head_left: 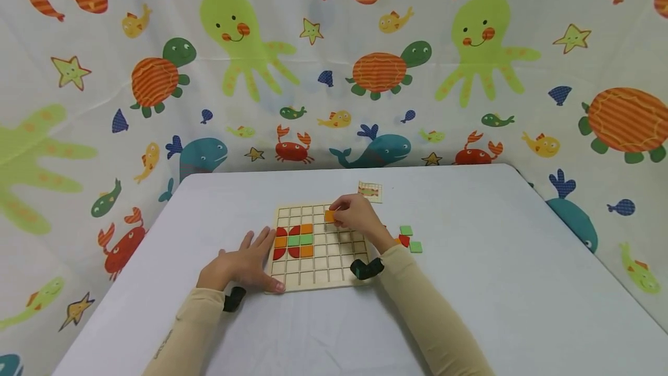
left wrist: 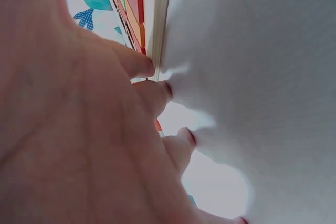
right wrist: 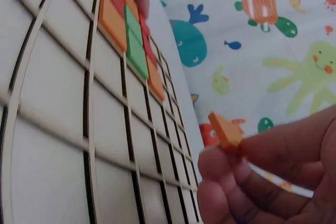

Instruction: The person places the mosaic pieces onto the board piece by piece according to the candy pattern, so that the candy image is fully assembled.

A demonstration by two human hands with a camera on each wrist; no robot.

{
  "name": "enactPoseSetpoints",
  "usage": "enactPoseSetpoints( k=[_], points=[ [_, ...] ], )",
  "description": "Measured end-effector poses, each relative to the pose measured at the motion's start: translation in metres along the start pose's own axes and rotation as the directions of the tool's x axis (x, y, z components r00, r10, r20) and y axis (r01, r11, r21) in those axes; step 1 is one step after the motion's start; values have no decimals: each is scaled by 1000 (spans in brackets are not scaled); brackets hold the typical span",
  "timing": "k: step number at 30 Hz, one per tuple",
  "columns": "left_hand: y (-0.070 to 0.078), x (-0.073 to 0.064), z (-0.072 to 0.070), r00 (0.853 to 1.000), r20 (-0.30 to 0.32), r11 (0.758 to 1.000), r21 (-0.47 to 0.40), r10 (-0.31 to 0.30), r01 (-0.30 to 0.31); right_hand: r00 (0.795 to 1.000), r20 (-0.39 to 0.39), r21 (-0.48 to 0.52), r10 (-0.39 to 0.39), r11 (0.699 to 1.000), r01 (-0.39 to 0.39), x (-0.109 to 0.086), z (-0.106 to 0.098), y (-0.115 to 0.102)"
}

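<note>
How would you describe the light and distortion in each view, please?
Head: fairly even light, faint shadow by the right sleeve; left wrist: the tabletop mostly in grey shade, with a near-white patch beside the left hand; right wrist: the grid board stretched by the close, slanting angle.

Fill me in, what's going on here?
A person's right hand pinches an orange tile over the wooden grid board, while the left hand rests along the board's left edge. Red, orange and green tiles sit together in the grid's left part. More tiles lie right of the board, a picture card beyond it.
</note>
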State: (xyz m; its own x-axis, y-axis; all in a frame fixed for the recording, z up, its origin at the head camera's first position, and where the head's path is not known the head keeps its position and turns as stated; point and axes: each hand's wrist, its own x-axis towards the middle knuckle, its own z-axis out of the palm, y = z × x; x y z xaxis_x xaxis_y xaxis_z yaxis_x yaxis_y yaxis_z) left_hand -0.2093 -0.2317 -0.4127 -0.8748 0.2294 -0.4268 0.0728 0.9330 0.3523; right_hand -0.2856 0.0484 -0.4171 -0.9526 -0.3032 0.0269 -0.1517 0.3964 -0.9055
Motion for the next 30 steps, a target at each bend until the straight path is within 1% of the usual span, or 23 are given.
enactPoseSetpoints(
  k=[4,7,10,14,20,26,30],
  points=[
    [0,-1,1,1000,-2,1000,2,3,-3,999,-3,42,48,998,-48,1,8,-6],
    [0,-1,2,1000,-1,1000,3,7,-7,997,-4,52,77,996,-76,3,14,-9],
    [-1,-1,3,1000,1,1000,-2,9,-9,995,-8,35,98,995,-97,5,20,-10],
    [-1,0,5,1000,3,1000,-8,9,-9,993,-11,-3,115,993,-115,8,25,-6],
    [-1,1,1,1000,14,1000,-18,11,-11,992,-20,-54,125,991,-126,11,27,-1],
    [-1,1,0,1000,13,1000,-5,13,-13,995,2,-48,104,993,-104,12,27,3],
    [-1,0,0,1000,9,1000,9,11,-11,994,17,-46,104,994,-103,12,26,7]
  ],
)
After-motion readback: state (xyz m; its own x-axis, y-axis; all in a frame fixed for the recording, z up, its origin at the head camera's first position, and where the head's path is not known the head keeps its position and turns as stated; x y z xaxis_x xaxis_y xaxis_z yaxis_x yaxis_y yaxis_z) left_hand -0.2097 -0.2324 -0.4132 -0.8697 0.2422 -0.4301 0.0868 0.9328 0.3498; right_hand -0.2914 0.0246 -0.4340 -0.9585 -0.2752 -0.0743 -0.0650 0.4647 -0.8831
